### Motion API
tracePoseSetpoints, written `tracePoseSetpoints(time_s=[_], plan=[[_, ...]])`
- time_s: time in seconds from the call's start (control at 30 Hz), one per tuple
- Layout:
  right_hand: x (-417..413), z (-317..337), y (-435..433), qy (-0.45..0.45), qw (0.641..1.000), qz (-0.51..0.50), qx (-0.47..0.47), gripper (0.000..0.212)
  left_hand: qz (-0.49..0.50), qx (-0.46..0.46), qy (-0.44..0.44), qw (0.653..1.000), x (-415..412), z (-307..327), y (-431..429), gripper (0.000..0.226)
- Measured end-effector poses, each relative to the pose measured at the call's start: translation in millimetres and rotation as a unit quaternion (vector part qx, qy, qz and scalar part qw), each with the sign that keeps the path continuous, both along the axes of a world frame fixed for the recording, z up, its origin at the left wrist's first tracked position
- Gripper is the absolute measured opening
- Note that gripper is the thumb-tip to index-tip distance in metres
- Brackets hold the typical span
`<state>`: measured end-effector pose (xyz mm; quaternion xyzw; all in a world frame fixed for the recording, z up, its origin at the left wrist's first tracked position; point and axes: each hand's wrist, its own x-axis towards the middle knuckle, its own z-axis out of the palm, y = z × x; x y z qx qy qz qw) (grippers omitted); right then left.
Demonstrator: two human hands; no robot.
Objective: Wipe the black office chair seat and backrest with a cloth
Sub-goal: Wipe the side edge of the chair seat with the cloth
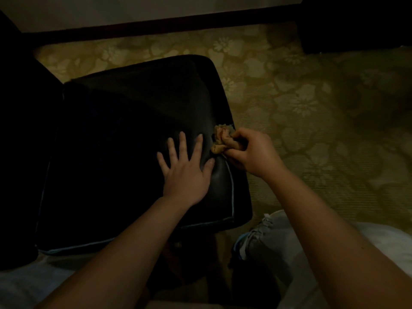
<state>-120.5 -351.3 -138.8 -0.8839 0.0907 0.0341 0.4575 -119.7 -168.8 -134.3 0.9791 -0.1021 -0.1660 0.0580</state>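
Head view, dim room: from my remote station I watched the left hand (185, 168) lie flat on the black chair seat (107, 152), fingers straight and spread. The right hand (254, 150) clenched a bunched tan cloth (223, 140) at the seat's right edge, touching the piped seam. I judged the cloth light, soft and limp, best held as a wad in the fist with a pad facing the cushion. The seat looked padded, smooth and probably slick. What seemed the backrest (20, 130) stood dark at left, above patterned carpet (323, 97).
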Motion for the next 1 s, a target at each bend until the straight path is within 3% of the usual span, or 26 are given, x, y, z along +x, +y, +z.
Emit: tracePoseSetpoints(time_s=[0.17,0.47,0.77,1.0], plan=[[0.3,5.5,-8.2,0.023,0.999,0.032,-0.019,0.028,0.002,-0.014,0.030,0.999,7.7,2.7,-1.9,0.065],[4.3,6.1,-0.2,0.006,1.000,0.010,-0.010,0.028,-0.108,-0.017,0.062,0.992,-17.3,17.0,45.6,0.064],[-5.8,6.4,-10.5,0.027,0.999,0.039,-0.018,0.024,-0.092,-0.032,0.099,0.990,-10.3,16.4,40.3,0.063],[-4.0,3.1,-10.8,0.024,0.998,0.051,-0.028,0.023,-0.089,-0.027,0.080,0.992,-14.6,16.0,36.8,0.063]])
